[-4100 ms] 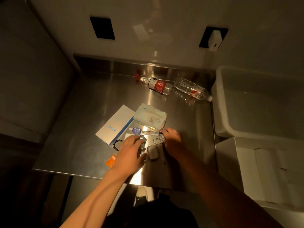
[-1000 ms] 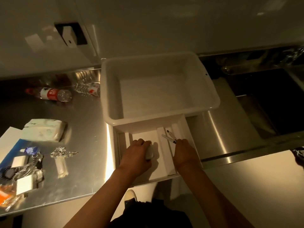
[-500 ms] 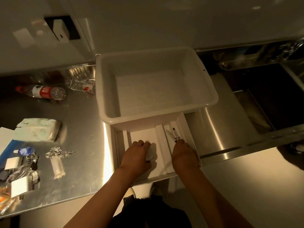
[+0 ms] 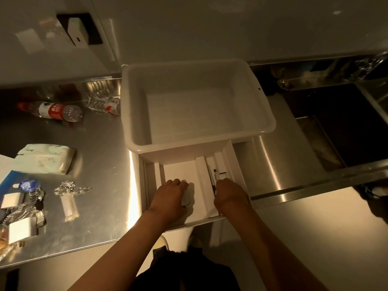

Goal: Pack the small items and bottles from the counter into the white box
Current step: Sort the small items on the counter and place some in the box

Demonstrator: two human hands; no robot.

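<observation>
The white box (image 4: 237,164) lies open at the counter's front edge, partly under a white plastic tub (image 4: 197,106). My left hand (image 4: 170,196) rests inside the box's wide compartment, shut on a small grey oval case (image 4: 186,198). My right hand (image 4: 231,196) is over the narrow right compartment, fingers closed on thin pens (image 4: 214,177) that lie along it. On the steel counter (image 4: 100,164) to the left lie two clear bottles (image 4: 54,111) (image 4: 105,103), a tissue pack (image 4: 46,158), a silver chain (image 4: 71,189), a clear tube (image 4: 69,206), white chargers (image 4: 21,229) and a watch (image 4: 35,195).
A deep steel sink (image 4: 336,131) lies to the right of the tub. A white booklet with a blue stripe (image 4: 8,177) sits under the small items at far left. A wall socket with a white plug (image 4: 77,32) is at the upper left.
Both hands came from the counter to the box with the grey case and pens. Over the last second the pens went from angled to lying along the narrow compartment.
</observation>
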